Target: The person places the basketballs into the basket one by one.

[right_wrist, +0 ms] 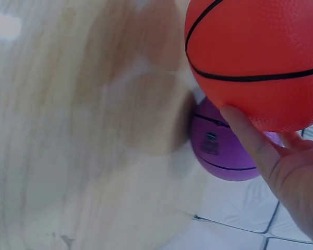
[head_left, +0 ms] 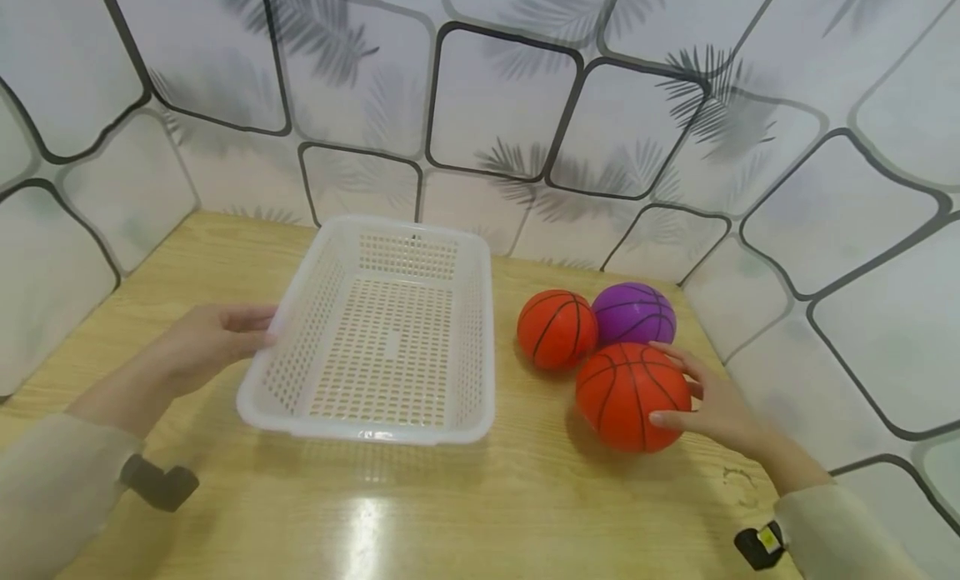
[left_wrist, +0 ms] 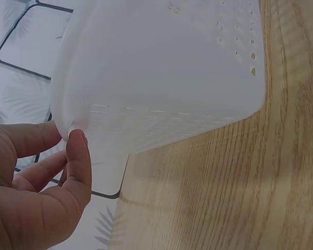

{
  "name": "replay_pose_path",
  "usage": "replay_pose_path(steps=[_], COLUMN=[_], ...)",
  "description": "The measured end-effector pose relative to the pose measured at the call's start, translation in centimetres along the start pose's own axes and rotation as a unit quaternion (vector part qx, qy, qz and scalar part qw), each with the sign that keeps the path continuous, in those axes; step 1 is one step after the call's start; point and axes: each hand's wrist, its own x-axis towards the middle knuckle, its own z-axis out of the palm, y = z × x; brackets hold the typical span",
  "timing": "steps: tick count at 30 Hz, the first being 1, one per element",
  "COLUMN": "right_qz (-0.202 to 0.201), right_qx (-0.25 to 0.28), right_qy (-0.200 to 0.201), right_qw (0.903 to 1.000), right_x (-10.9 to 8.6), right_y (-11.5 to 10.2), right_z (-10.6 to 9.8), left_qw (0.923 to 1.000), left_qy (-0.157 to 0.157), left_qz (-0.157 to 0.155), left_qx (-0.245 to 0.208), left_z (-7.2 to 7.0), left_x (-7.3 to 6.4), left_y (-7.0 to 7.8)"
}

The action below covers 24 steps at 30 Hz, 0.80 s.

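My left hand pinches the left rim of a white plastic basket with a grid of holes; in the left wrist view, thumb and fingers meet at that rim. The basket has nothing in it. On the right, my right hand grips a red-orange toy basketball from its right side, thumb low and fingers over the top. That ball looks raised off the wood. Behind it sit a second red-orange ball and a purple ball, partly covered by the held one.
Everything is on a light wooden table with a glare spot near the front. Patterned walls close in the back, left and right sides. Dark devices are strapped at both wrists.
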Motion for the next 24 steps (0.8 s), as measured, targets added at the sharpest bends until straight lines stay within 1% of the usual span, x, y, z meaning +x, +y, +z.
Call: replay_pose_path(steps=[3, 6, 13, 20, 22, 24], right_qz=[-0.014, -0.036, -0.094, -0.133, -0.137, -0.133], right_qx=[0.020, 0.035, 0.075, 0.103, 0.111, 0.120], right_qy=[-0.007, -0.013, -0.027, -0.032, -0.033, -0.039], right_qw=[0.9997, 0.9987, 0.9924, 0.9852, 0.9837, 0.9831], right_x=[0.1, 0.5, 2.3, 4.9, 5.7, 6.4], right_y=[-0.7, -1.5, -3.7, -5.8, -6.4, -6.9], right_z=[-0.7, -1.4, -2.2, -1.5, -1.0, -0.5], left_qw=[1.0000, 1.0000, 0.9999, 0.9998, 0.9998, 0.9998], left_qy=[0.001, 0.003, 0.003, 0.006, 0.005, 0.005], left_qz=[0.001, 0.003, 0.000, -0.002, -0.002, -0.004], left_qx=[0.001, 0.004, 0.016, 0.017, 0.018, 0.019], left_z=[0.0, 0.0, 0.1, 0.1, 0.1, 0.1], left_x=[0.0, -0.1, -0.3, -0.3, -0.3, -0.2], left_y=[0.0, 0.1, 0.2, 0.3, 0.3, 0.4])
